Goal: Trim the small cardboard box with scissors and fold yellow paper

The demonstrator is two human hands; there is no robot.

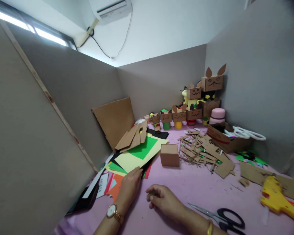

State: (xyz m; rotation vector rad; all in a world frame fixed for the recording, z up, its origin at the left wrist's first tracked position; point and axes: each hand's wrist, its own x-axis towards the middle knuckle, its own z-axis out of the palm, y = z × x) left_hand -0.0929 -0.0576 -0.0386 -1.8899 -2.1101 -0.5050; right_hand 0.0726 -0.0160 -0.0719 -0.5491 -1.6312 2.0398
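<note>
On the near part of the purple cloth (139, 213), I see the right hand (163, 199) with its fingers curled about a small brownish piece (152, 195); I cannot tell whether they pinch it. To its right lie scissors (216, 216), apart from it. Slightly farther and left, the left hand (131, 182) has its fingertips at the near edge of the stacked paper (132, 160); whether it pinches a sheet is hidden from me. I judge the sheets light, bendable and apt to slide, so I'd take one by its edge. Just beyond, right of the stack, stands the cardboard box (170, 158), untouched. I expect it light, fairly stiff, easily dented; I'd hold it gently by opposite sides. Far off, cardboard animal figures (178, 116) stand before the grey partition (161, 81).
</note>
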